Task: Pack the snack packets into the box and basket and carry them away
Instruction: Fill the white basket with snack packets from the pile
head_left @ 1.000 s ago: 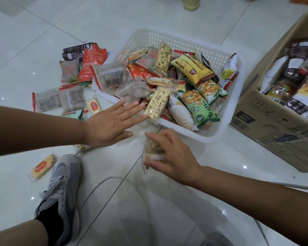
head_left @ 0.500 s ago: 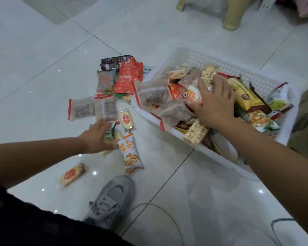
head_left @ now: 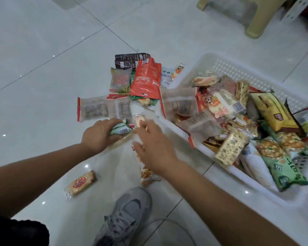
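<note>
A white plastic basket [head_left: 214, 63] on the right is heaped with snack packets. More packets lie loose on the tiled floor to its left: a red pouch [head_left: 146, 79], a dark brown packet [head_left: 128, 59] and clear wrapped ones [head_left: 92, 109]. My left hand [head_left: 98, 135] grips a small green-and-white packet [head_left: 120, 129] together with a pale bar just below the pile. My right hand [head_left: 153, 146] is blurred, with fingers spread right beside the left hand. It hovers over an orange-and-white packet [head_left: 145, 174] and holds nothing. A wrapped bar [head_left: 80, 182] lies alone, nearer to me.
My grey shoe [head_left: 126, 215] stands on the floor just below the hands, with a thin cable [head_left: 176, 226] curving beside it. A yellowish plastic stool [head_left: 254, 23] stands at the top right behind the basket. Bare tiles stretch to the left.
My right hand left the basket and came down to the floor pile beside my left hand. My left hand closed round the green-and-white packet. The view shifted slightly.
</note>
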